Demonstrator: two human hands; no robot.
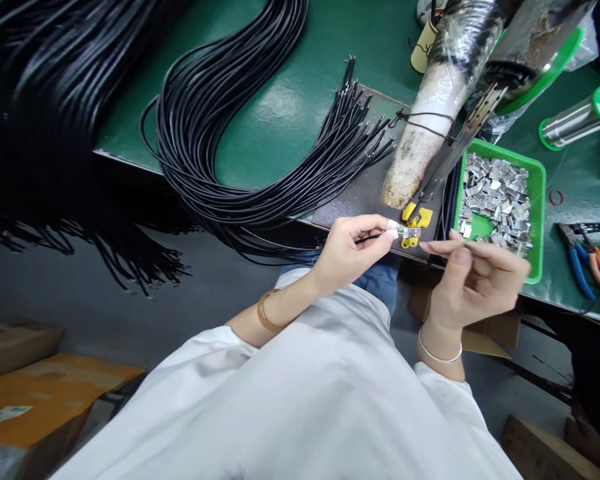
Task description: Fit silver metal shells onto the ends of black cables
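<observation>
A black cable is pinched in the left hand, its metal connector held at the yellow fixture; the right hand is half-curled nearby, any grip indeterminable. The connector is best kept steady.

The cables are plain black, the bench deep green, the tray brighter green, its metal shells silvery, the fixture yellow, the ring red, and the tiny connector, poorly seen, probably silver.
</observation>
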